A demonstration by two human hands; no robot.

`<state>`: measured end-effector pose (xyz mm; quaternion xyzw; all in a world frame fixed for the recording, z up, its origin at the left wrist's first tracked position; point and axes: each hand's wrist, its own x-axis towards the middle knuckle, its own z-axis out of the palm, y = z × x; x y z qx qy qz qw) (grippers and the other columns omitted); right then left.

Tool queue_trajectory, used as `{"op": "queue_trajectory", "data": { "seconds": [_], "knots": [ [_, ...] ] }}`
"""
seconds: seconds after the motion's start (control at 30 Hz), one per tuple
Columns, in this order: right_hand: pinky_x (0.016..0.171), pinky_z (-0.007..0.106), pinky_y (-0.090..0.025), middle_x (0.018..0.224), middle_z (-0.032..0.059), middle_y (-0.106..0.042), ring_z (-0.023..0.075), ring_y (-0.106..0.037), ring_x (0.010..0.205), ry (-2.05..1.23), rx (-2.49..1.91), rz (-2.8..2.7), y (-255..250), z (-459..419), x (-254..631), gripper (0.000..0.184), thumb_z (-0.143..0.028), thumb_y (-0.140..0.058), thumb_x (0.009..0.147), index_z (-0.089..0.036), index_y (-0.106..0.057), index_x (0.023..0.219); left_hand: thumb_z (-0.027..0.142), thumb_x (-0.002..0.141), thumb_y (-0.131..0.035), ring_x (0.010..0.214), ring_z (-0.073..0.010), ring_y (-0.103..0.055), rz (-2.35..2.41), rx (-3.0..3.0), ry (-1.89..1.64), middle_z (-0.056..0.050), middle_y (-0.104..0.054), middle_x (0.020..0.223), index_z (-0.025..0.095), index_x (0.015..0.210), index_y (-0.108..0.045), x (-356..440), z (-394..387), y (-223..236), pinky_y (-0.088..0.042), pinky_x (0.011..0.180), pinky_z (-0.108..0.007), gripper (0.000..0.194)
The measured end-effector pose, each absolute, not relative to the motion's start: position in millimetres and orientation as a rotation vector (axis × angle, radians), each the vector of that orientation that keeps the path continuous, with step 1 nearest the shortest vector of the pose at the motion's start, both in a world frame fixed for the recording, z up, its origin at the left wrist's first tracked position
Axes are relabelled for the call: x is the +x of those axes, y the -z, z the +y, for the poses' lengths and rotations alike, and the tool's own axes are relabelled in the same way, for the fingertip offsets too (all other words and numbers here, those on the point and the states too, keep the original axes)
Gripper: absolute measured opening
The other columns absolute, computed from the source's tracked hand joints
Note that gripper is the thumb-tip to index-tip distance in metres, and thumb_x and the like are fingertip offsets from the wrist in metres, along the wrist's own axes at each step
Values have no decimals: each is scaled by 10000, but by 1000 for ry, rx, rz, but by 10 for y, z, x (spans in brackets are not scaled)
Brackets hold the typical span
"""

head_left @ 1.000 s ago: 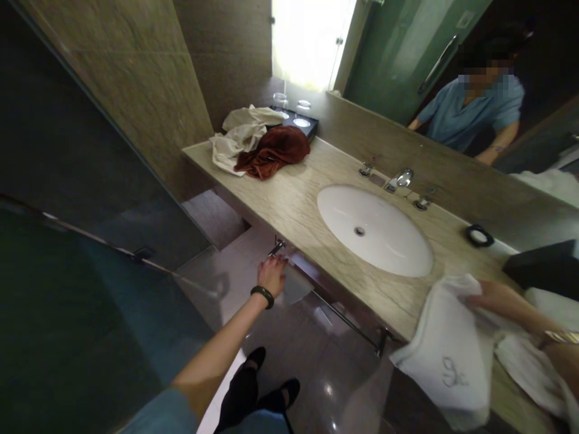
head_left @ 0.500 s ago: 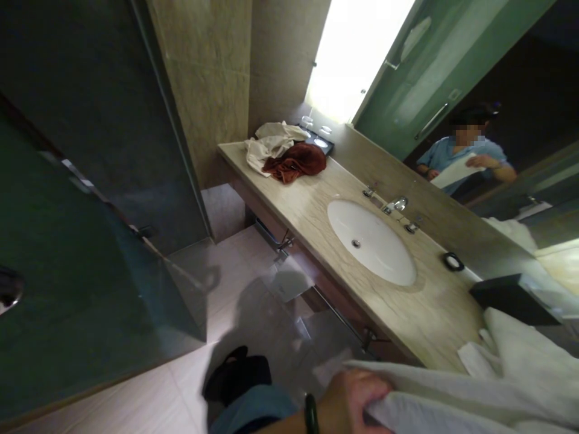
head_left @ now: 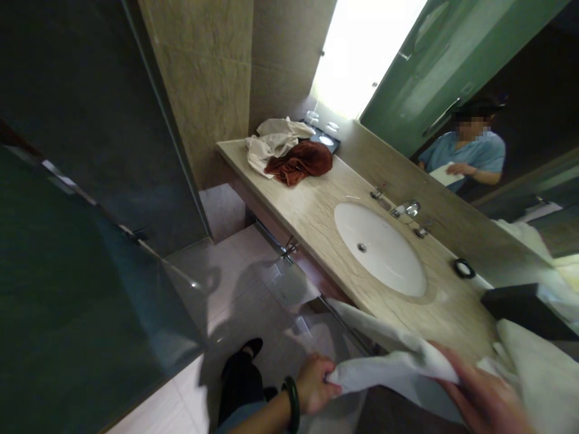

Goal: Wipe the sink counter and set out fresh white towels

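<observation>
Holding white towel [head_left: 389,367] w/ both hands

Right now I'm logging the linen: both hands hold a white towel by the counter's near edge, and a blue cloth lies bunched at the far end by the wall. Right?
Not quite. The bunched cloth at the far end is rust-red, not blue, beside cream cloths. The head view shows it. The left hand and right hand do hold a white towel by the counter's near edge.

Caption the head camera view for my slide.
Both hands, left hand and right hand, hold a white towel beside the vanity sink.
</observation>
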<state>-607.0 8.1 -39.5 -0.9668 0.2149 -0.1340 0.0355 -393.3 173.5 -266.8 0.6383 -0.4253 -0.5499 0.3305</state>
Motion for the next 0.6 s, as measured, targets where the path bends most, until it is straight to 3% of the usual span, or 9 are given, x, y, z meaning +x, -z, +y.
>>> {"op": "queue_trajectory", "data": {
  "seconds": [0.07,0.1,0.17,0.23,0.4,0.6],
  "knots": [
    [707,278,-681,1021,86,-837,230,-815,783,296,-2927,716,711,138,-5722,342,-247,-539,956,-230,-735,1236,264,772,-762,1131,-319,-633,-1138,1746,1441,-117,-763,1099,144,900,-786,-3819,1687,2841,-461,1024,-406,177],
    [732,298,-680,1043,97,-834,239,-818,821,223,-2872,781,916,155,-5550,360,-229,-503,955,-209,-734,1231,217,774,-749,1191,-340,-624,-1148,1787,1438,-137,-757,1201,130,1027,-800,-3760,1678,2927,-453,1067,-418,272],
    [824,350,-671,1111,120,-821,260,-813,927,64,-2732,918,1384,156,-5236,407,-196,-451,951,-187,-731,1247,142,795,-705,1319,-354,-576,-1135,1873,1420,-147,-682,1410,118,1286,-736,-3637,1679,3075,-422,1151,-421,492],
    [946,369,-633,1182,142,-801,264,-791,1046,-92,-2601,1037,1851,117,-5002,452,-146,-421,953,-168,-723,1288,100,832,-655,1390,-324,-544,-1090,1948,1398,-136,-618,1510,110,1423,-645,-3497,1688,3176,-392,1206,-391,591],
    [1181,381,-480,1466,224,-638,289,-638,1358,-275,-2368,1370,2598,12,-4917,529,-101,-471,956,-56,-595,1468,61,903,-589,1422,-264,-548,-1011,2078,1292,-155,-623,1505,43,1418,-623,-2996,1685,3234,-369,1252,-335,517],
    [1160,373,-486,1416,213,-678,293,-654,1333,-345,-2196,1393,2909,-60,-4788,581,15,-490,872,-77,-644,1425,26,940,-496,1475,-248,-499,-1049,2161,985,-165,-551,1573,38,1435,-600,-2261,1393,3092,-327,1297,-348,505]
  ]
}}
